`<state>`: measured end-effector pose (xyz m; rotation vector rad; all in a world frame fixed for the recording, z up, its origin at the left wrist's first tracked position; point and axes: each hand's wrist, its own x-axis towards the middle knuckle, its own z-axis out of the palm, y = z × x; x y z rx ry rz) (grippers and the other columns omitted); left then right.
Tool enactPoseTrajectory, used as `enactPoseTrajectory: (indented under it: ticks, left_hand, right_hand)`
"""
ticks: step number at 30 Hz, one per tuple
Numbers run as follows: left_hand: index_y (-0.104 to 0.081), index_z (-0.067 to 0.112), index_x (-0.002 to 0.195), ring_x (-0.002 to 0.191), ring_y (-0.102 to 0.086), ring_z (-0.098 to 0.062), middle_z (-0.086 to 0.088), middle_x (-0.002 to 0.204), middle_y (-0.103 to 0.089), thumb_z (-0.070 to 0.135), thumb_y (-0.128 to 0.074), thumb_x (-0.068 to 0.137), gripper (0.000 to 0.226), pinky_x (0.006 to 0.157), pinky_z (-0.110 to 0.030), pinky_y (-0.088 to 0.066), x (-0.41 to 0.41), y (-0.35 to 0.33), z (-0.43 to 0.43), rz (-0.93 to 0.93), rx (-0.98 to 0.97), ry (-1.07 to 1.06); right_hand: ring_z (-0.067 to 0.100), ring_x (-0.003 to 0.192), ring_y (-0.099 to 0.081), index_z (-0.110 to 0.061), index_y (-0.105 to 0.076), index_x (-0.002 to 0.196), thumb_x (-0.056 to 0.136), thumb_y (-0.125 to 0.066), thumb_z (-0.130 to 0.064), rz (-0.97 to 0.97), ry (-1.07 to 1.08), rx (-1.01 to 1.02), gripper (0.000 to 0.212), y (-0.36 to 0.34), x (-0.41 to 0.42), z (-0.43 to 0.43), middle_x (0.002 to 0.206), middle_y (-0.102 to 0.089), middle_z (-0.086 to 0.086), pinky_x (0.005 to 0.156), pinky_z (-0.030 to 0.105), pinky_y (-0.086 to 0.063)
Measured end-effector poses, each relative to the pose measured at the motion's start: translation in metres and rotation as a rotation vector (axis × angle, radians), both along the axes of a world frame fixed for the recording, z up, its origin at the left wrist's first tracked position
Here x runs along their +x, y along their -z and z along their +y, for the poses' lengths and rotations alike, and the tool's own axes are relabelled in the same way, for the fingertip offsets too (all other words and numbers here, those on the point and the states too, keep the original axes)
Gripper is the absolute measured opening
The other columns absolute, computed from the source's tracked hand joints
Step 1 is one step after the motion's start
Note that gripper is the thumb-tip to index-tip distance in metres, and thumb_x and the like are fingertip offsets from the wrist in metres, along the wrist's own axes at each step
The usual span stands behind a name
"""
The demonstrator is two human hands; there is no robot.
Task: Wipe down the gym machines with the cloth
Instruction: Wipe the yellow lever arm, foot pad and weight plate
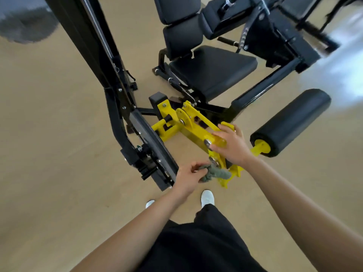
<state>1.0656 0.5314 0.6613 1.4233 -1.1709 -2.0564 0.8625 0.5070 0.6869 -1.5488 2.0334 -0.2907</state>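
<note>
Left hand (187, 178) pinches a bunched grey-green cloth (215, 173) between thumb and curled fingers; the cloth is pressed against the low near end of the yellow arm (196, 127) of the machine, just under a round bolt (214, 161); part of the cloth sticks out right of the hand and lies on the yellow metal.

Right hand (232, 147) rests on the same arm, just above the cloth; its fingers look near-straight and lie across the top, with the thumb spread to the near side by another bolt (207, 142); the two hands are near each other but not touching.

A black roller pad (292, 122) is on a yellow stub right of the right hand, tilted up and away; the black seat (212, 70) is beyond the arm, with the backrest (181, 34) behind it; more black padded parts at top right are blurred.

A black upright frame (94, 48) runs from top left down to a base beside the left hand; the yellow arm joins this frame low down through a yellow pivot block.

The floor (59, 138) is tan; two white shoes (207, 197) are on it below the hands; a black garment (206, 244) fills the bottom centre; both forearms are bare; there is a dark blurred shape in the top left corner, cannot tell what.
</note>
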Motion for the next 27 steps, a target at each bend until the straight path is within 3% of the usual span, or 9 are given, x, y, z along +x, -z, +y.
enactPoseTrajectory:
  ticks: [2, 4, 5, 8, 11, 15, 20, 24, 27]
  left_hand:
    - [-0.075, 0.021, 0.101, 0.09, -0.072, -0.022, -0.007, 0.101, -0.076, 0.002, -0.062, 0.098, 0.024, 0.068, -0.029, -0.061, 0.026, -0.011, -0.01, 0.068, -0.033, -0.003]
    - [-0.075, 0.028, 0.096, 0.087, -0.072, -0.02, -0.001, 0.093, -0.077, 0.01, -0.065, 0.098, 0.021, 0.073, -0.039, -0.062, 0.049, -0.02, -0.021, 0.048, -0.11, 0.001]
    - [-0.074, 0.032, 0.093, 0.087, -0.072, -0.017, 0.001, 0.091, -0.077, 0.014, -0.067, 0.097, 0.02, 0.076, -0.038, -0.062, 0.058, -0.025, -0.026, 0.038, -0.156, 0.005]
    - [-0.073, 0.038, 0.084, 0.084, -0.071, -0.006, 0.007, 0.086, -0.076, 0.018, -0.069, 0.095, 0.022, 0.072, -0.02, -0.056, 0.081, -0.043, -0.043, 0.044, -0.261, 0.028]
    - [-0.072, 0.033, 0.085, 0.08, -0.07, -0.004, 0.007, 0.083, -0.075, 0.027, -0.071, 0.091, 0.008, 0.069, -0.019, -0.055, 0.096, -0.058, -0.061, 0.046, -0.327, 0.05]
    - [-0.071, 0.02, 0.085, 0.072, -0.07, -0.006, 0.004, 0.079, -0.075, 0.026, -0.074, 0.093, 0.011, 0.064, -0.017, -0.053, 0.112, -0.071, -0.087, -0.003, -0.367, 0.04]
    - [-0.07, 0.023, 0.075, 0.062, -0.068, -0.007, 0.0, 0.072, -0.075, 0.027, -0.079, 0.089, 0.017, 0.055, -0.017, -0.05, 0.13, -0.09, -0.117, -0.089, -0.377, -0.021]
    - [-0.07, 0.027, 0.074, 0.064, -0.066, -0.009, 0.003, 0.072, -0.072, 0.048, -0.079, 0.079, 0.023, 0.056, -0.02, -0.05, 0.138, -0.114, -0.143, -0.099, -0.411, -0.023]
    - [-0.072, 0.03, 0.079, 0.07, -0.063, -0.009, 0.006, 0.076, -0.07, 0.051, -0.078, 0.073, 0.023, 0.061, -0.021, -0.05, 0.146, -0.129, -0.167, -0.151, -0.519, 0.013]
  right_hand:
    - [0.029, 0.148, -0.018, -0.034, -0.063, 0.13, 0.092, -0.071, -0.032, -0.001, 0.198, -0.193, 0.039, -0.005, 0.035, 0.023, 0.155, -0.042, -0.004, 0.119, 0.056, -0.023]
    - [0.025, 0.137, -0.038, -0.037, -0.067, 0.118, 0.084, -0.072, -0.016, -0.097, 0.264, -0.331, 0.04, -0.011, 0.074, 0.048, 0.14, -0.055, -0.011, 0.112, 0.042, -0.035]
    - [0.017, 0.131, -0.045, -0.041, -0.066, 0.116, 0.081, -0.07, -0.017, -0.207, 0.259, -0.319, 0.042, -0.017, 0.094, 0.059, 0.132, -0.059, -0.019, 0.109, 0.035, -0.039]
    - [-0.001, 0.114, -0.06, -0.053, -0.058, 0.117, 0.075, -0.067, -0.037, -0.494, 0.257, -0.217, 0.046, -0.039, 0.142, 0.073, 0.115, -0.064, -0.031, 0.094, 0.033, -0.049]
    - [0.006, 0.106, -0.066, -0.05, -0.06, 0.119, 0.08, -0.074, -0.034, -0.559, 0.258, -0.305, 0.044, -0.05, 0.165, 0.066, 0.111, -0.068, -0.022, 0.089, 0.031, -0.054]
    - [0.013, 0.095, -0.069, -0.021, -0.066, 0.115, 0.089, -0.069, -0.001, -0.629, 0.284, -0.283, 0.033, -0.053, 0.164, 0.038, 0.101, -0.072, -0.005, 0.082, 0.04, -0.06]
    - [0.011, 0.082, -0.071, -0.03, -0.069, 0.094, 0.095, -0.06, -0.001, -0.773, 0.293, -0.311, 0.031, -0.057, 0.153, 0.003, 0.089, -0.073, -0.007, 0.068, 0.022, -0.057]
    - [0.013, 0.084, -0.071, -0.035, -0.07, 0.091, 0.098, -0.058, -0.007, -0.867, 0.313, -0.329, 0.031, -0.056, 0.149, -0.029, 0.089, -0.073, -0.007, 0.07, 0.029, -0.061]
    - [0.014, 0.084, -0.068, -0.034, -0.07, 0.091, 0.098, -0.059, -0.008, -0.871, 0.328, -0.366, 0.029, -0.061, 0.146, -0.054, 0.088, -0.071, -0.005, 0.07, 0.028, -0.058]
